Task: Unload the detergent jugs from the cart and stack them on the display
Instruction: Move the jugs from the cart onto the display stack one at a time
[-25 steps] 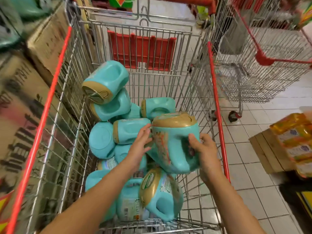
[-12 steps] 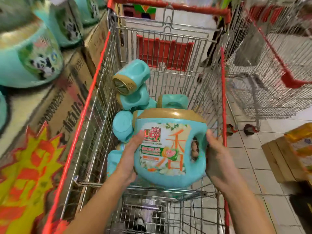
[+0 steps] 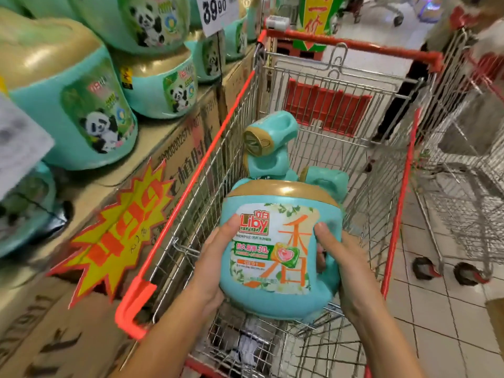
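Head camera looks down on a turquoise plastic detergent jug with a gold domed top and a flowered Liby label [image 3: 278,249], held upright between both hands, its base over the near end of a wire shopping cart with red rim rails [image 3: 190,186]. The left hand [image 3: 215,263] clasps the jug's left side, with the thumb lying across the edge of the label and the palm under the lower corner. The right hand [image 3: 343,263] wraps the right side where the moulded handle sits, with the thumb pressed on the front face; the fingers curl behind the jug and are hidden. Deeper in the cart lie more turquoise jugs: one on its side with its gold cap facing the camera [image 3: 270,132], resting on another, and a further one tipped over just to the right [image 3: 324,181]. A red plastic seat flap [image 3: 324,107] stands at the cart's far end. Left of the cart, touching its side, is the display: brown printed cardboard cartons [image 3: 188,143] topped with upright turquoise jugs bearing panda labels [image 3: 81,105], stacked in more than one layer. A yellow and red starburst sign [image 3: 120,230] is stuck to the carton front, and a white price card [image 3: 215,12] hangs above. A second empty wire cart [image 3: 463,173] stands to the right on pale floor tiles [image 3: 436,323].
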Action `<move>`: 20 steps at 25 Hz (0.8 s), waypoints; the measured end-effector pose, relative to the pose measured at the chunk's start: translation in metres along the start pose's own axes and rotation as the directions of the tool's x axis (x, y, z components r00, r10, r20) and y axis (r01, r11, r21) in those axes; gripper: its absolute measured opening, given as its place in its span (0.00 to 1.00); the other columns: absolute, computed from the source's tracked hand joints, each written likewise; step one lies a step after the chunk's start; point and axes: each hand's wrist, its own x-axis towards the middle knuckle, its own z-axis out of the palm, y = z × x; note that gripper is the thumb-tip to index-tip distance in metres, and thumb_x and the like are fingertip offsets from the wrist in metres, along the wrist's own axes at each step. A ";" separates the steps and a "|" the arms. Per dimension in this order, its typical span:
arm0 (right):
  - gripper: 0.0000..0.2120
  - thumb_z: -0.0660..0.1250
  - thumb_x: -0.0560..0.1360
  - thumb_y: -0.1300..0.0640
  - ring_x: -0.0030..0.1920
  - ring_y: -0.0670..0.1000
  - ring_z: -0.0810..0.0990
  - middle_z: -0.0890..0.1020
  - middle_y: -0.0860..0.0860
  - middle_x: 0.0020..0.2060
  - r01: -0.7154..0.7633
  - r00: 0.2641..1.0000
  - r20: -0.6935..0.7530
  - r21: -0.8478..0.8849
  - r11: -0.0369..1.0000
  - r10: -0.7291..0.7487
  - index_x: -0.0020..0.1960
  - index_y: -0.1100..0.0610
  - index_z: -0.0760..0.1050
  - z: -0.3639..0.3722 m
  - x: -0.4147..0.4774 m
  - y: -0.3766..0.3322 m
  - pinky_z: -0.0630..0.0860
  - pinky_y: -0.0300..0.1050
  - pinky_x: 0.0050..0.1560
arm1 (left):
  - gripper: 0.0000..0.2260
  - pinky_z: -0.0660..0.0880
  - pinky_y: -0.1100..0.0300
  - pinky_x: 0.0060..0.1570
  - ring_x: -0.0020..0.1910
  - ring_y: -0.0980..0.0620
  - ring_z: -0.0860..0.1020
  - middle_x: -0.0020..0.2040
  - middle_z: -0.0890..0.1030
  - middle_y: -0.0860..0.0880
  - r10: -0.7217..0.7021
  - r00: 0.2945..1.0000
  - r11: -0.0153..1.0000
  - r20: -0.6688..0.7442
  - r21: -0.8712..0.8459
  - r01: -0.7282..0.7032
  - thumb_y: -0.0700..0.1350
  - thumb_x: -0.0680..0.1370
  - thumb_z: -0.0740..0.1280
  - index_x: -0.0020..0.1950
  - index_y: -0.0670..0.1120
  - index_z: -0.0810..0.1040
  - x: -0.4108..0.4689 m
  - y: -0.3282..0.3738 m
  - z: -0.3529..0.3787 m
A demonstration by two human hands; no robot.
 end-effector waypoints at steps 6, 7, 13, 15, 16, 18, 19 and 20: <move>0.09 0.71 0.68 0.43 0.29 0.40 0.76 0.79 0.41 0.29 0.031 0.953 0.302 -0.074 0.997 -0.008 0.36 0.46 0.75 0.022 -0.022 0.006 0.70 0.31 0.29 | 0.16 0.82 0.48 0.40 0.48 0.41 0.84 0.52 0.85 0.40 0.219 0.953 0.954 -0.210 -0.157 -0.254 0.55 0.72 0.68 0.53 0.47 0.85 -0.084 -0.028 -0.020; 0.09 0.71 0.68 0.43 0.30 0.39 0.76 0.79 0.41 0.29 0.024 0.934 0.356 -0.075 0.997 0.004 0.36 0.46 0.75 0.028 -0.028 0.008 0.70 0.30 0.29 | 0.15 0.82 0.47 0.41 0.48 0.41 0.84 0.52 0.85 0.40 0.246 0.934 0.943 -0.258 -0.159 -0.292 0.55 0.71 0.70 0.51 0.48 0.86 -0.099 -0.032 -0.023; 0.22 0.74 0.62 0.39 0.41 0.48 0.84 0.86 0.49 0.42 -0.053 0.774 0.621 -0.138 0.989 0.128 0.49 0.53 0.82 0.076 -0.065 0.022 0.78 0.38 0.36 | 0.23 0.81 0.43 0.45 0.53 0.38 0.83 0.56 0.83 0.38 0.338 0.798 0.879 -0.499 -0.137 -0.458 0.59 0.65 0.72 0.54 0.48 0.84 -0.184 -0.051 -0.050; 0.19 0.73 0.61 0.39 0.39 0.47 0.83 0.85 0.48 0.39 -0.059 0.703 0.695 -0.156 0.986 0.152 0.45 0.51 0.82 0.096 -0.081 0.027 0.77 0.37 0.35 | 0.21 0.82 0.47 0.43 0.52 0.39 0.83 0.55 0.84 0.39 0.370 0.733 0.853 -0.571 -0.105 -0.512 0.60 0.66 0.71 0.53 0.49 0.85 -0.215 -0.056 -0.057; 0.16 0.73 0.62 0.39 0.37 0.46 0.83 0.84 0.47 0.37 -0.065 0.672 0.724 -0.154 0.986 0.158 0.42 0.50 0.82 0.105 -0.090 0.029 0.77 0.37 0.34 | 0.21 0.81 0.48 0.43 0.52 0.39 0.83 0.55 0.84 0.39 0.378 0.708 0.842 -0.597 -0.096 -0.530 0.60 0.66 0.71 0.53 0.50 0.85 -0.230 -0.058 -0.060; 0.10 0.74 0.65 0.42 0.32 0.43 0.80 0.82 0.45 0.32 -0.087 0.608 0.780 -0.122 0.989 0.150 0.36 0.49 0.80 0.124 -0.110 0.036 0.74 0.34 0.31 | 0.21 0.82 0.49 0.43 0.52 0.39 0.83 0.55 0.83 0.39 0.394 0.649 0.818 -0.651 -0.072 -0.570 0.60 0.67 0.71 0.54 0.50 0.84 -0.260 -0.063 -0.067; 0.09 0.74 0.65 0.44 0.30 0.41 0.78 0.81 0.44 0.31 -0.107 0.571 0.808 -0.103 0.989 0.146 0.35 0.49 0.80 0.134 -0.122 0.040 0.73 0.33 0.29 | 0.20 0.82 0.49 0.42 0.52 0.39 0.83 0.55 0.84 0.39 0.406 0.612 0.802 -0.679 -0.056 -0.595 0.59 0.68 0.72 0.54 0.50 0.84 -0.277 -0.065 -0.071; 0.10 0.75 0.65 0.43 0.30 0.41 0.78 0.81 0.44 0.31 -0.127 0.538 0.829 -0.096 0.987 0.150 0.36 0.49 0.80 0.143 -0.134 0.042 0.73 0.32 0.29 | 0.19 0.82 0.50 0.42 0.52 0.40 0.83 0.55 0.84 0.39 0.414 0.575 0.787 -0.706 -0.039 -0.615 0.58 0.68 0.73 0.54 0.50 0.84 -0.292 -0.067 -0.074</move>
